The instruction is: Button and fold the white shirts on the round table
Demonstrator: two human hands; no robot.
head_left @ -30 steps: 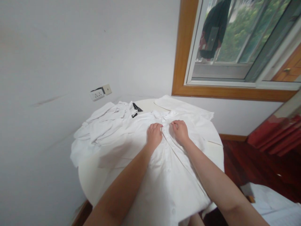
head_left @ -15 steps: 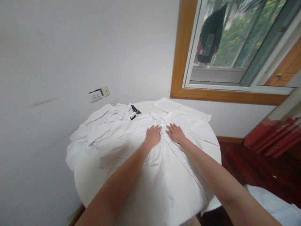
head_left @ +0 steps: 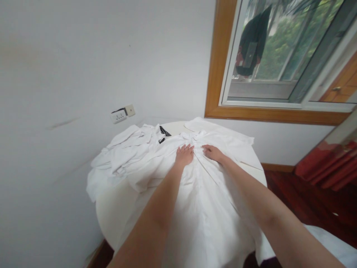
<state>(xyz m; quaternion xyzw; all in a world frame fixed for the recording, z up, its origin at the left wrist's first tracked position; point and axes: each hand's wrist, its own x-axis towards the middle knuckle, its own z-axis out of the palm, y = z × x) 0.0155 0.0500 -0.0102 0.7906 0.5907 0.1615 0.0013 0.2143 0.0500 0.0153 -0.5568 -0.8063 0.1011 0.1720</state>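
A white button-up shirt (head_left: 199, 197) lies front up, its collar toward the wall and its lower part hanging over the table's near edge. My left hand (head_left: 184, 154) rests flat on the shirt's chest, left of the button strip, fingers stretched out and open. Just across the strip, my right hand (head_left: 213, 153) is closed, its fingers drawn together on the cloth near the collar. Folds run through the fabric around both hands. One sleeve (head_left: 220, 130) reaches out to the far right of the table.
The round white table (head_left: 111, 212) stands against the wall. A heap of white clothes (head_left: 131, 145) with a black striped piece (head_left: 164, 131) lies at its left. There is a wall socket (head_left: 118, 116), a window frame (head_left: 213, 74), a red curtain (head_left: 329, 163) and white cloth (head_left: 331, 242) at lower right.
My right hand has gone from lying flat with spread fingers to closed on the cloth. The shirt front has become more creased. The view has shifted slightly.
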